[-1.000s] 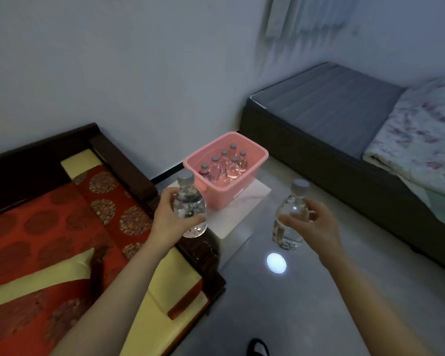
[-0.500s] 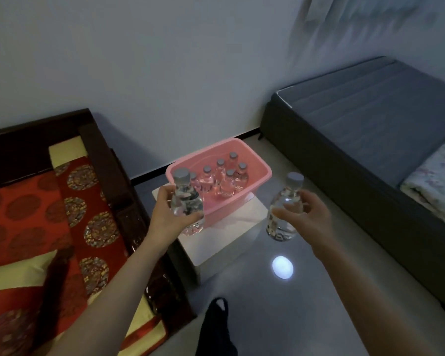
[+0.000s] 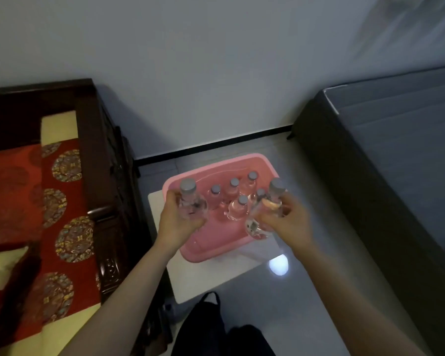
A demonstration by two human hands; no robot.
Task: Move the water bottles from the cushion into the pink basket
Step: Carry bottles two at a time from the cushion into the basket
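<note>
The pink basket (image 3: 211, 249) sits on a low white stand (image 3: 203, 281) between sofa and bed. Several clear water bottles (image 3: 238, 208) with grey caps stand upright in its far half. My left hand (image 3: 177, 222) grips a clear bottle (image 3: 192, 204) upright over the basket's left edge. My right hand (image 3: 290, 222) grips another clear bottle (image 3: 270, 209) over the basket's right side, tilted slightly. The red patterned cushion (image 3: 62, 227) lies on the sofa at left, with no bottles visible on it.
A dark wooden sofa arm (image 3: 106, 201) runs close along the stand's left side. A grey bed (image 3: 396, 155) with a dark frame stands at right. Grey tiled floor (image 3: 306, 291) lies between them, with dark cloth (image 3: 216, 327) at the bottom centre.
Both hands have carried their bottles forward and inward, from in front of the stand to directly over the basket. The view has moved closer and tilted downward.
</note>
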